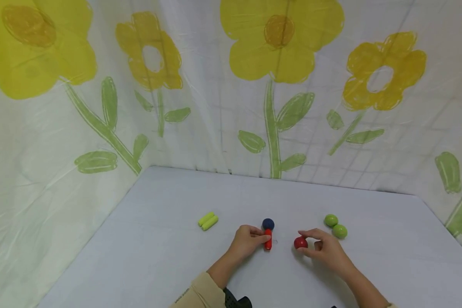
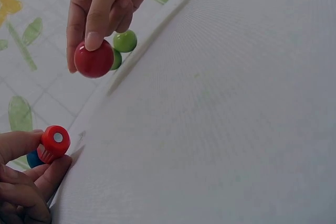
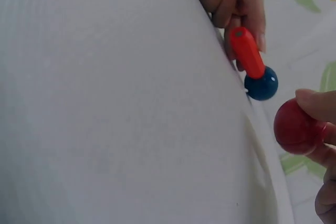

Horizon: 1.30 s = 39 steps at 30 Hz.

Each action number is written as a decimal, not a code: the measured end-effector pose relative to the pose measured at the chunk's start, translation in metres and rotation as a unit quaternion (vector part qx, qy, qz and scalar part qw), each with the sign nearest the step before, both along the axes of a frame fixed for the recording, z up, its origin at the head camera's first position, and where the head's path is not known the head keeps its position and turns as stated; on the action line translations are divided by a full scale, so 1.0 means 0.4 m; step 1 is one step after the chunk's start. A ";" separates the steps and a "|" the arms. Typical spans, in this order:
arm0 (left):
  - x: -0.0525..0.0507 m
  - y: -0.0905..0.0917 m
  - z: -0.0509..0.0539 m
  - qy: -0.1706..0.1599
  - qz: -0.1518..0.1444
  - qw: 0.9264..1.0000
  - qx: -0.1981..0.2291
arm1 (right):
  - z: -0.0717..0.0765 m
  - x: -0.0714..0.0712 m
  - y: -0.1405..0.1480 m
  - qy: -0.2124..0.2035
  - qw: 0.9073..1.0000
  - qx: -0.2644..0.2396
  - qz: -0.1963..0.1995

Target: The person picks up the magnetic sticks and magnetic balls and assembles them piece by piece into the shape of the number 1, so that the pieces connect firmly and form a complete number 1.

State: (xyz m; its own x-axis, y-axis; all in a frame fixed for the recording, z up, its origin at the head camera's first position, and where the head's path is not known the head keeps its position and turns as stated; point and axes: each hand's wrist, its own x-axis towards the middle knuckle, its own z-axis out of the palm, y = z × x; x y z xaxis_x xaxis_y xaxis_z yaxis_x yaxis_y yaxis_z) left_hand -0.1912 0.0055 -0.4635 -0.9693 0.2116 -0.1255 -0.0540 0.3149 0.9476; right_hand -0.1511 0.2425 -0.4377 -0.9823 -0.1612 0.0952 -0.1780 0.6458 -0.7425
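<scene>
My left hand point(image 1: 247, 243) pinches a short red stick point(image 1: 268, 240) between thumb and fingers. A dark blue ball point(image 1: 268, 224) sits at the stick's far end, touching it; whether the two are joined I cannot tell. In the right wrist view the red stick point(image 3: 247, 51) runs down to the blue ball point(image 3: 262, 84). To the right, my right hand point(image 1: 326, 251) holds a glossy red ball point(image 1: 300, 242) between thumb and fingers. The left wrist view shows the fingertips on this red ball point(image 2: 94, 60), apart from the stick.
Two yellow-green sticks point(image 1: 208, 221) lie side by side on the white table point(image 1: 169, 196), left of my hands. Two green balls point(image 1: 335, 226) rest together beyond my right hand. A flower-printed curtain point(image 1: 215, 107) hangs behind the table's far edge.
</scene>
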 end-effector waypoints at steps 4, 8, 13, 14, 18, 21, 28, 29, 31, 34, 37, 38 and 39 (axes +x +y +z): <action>0.001 0.000 0.001 0.000 0.002 1.000 -0.002 | -0.003 0.003 -0.019 -0.002 1.000 -0.006 0.024; 0.001 0.002 0.001 0.003 0.002 1.000 -0.003 | -0.002 0.010 -0.041 -0.034 0.999 -0.016 0.022; 0.001 0.005 -0.001 0.005 0.006 1.000 -0.002 | -0.005 0.022 -0.069 -0.064 0.998 -0.023 0.002; 0.000 0.006 -0.001 0.003 0.007 1.000 -0.002 | -0.006 0.023 -0.073 -0.065 0.998 -0.026 0.000; 0.001 0.009 0.005 0.002 0.010 1.000 -0.004 | -0.009 0.030 -0.094 -0.069 0.997 -0.042 -0.004; 0.001 0.011 0.009 0.005 0.011 1.000 -0.008 | -0.012 0.034 -0.111 -0.072 0.996 -0.055 -0.015; 0.001 0.015 0.011 0.016 0.014 1.000 -0.004 | -0.025 0.046 -0.148 -0.059 0.996 -0.071 -0.014; 0.001 0.016 0.011 0.018 0.015 1.000 -0.003 | -0.027 0.048 -0.152 -0.054 0.996 -0.074 -0.011; 0.000 0.018 0.010 0.020 0.015 1.000 -0.002 | -0.033 0.049 -0.160 -0.041 0.996 -0.077 -0.009; -0.001 0.018 0.011 0.019 0.014 1.000 -0.004 | -0.039 0.051 -0.171 -0.029 0.997 -0.075 -0.011; -0.001 0.017 0.014 0.017 0.013 1.000 -0.007 | -0.042 0.050 -0.180 -0.021 0.998 -0.060 -0.019; -0.001 0.017 0.015 0.015 0.013 1.000 -0.008 | -0.041 0.050 -0.182 -0.020 0.998 -0.056 -0.022; -0.001 0.017 0.015 0.012 0.013 1.000 -0.009 | -0.041 0.050 -0.184 -0.019 0.998 -0.050 -0.029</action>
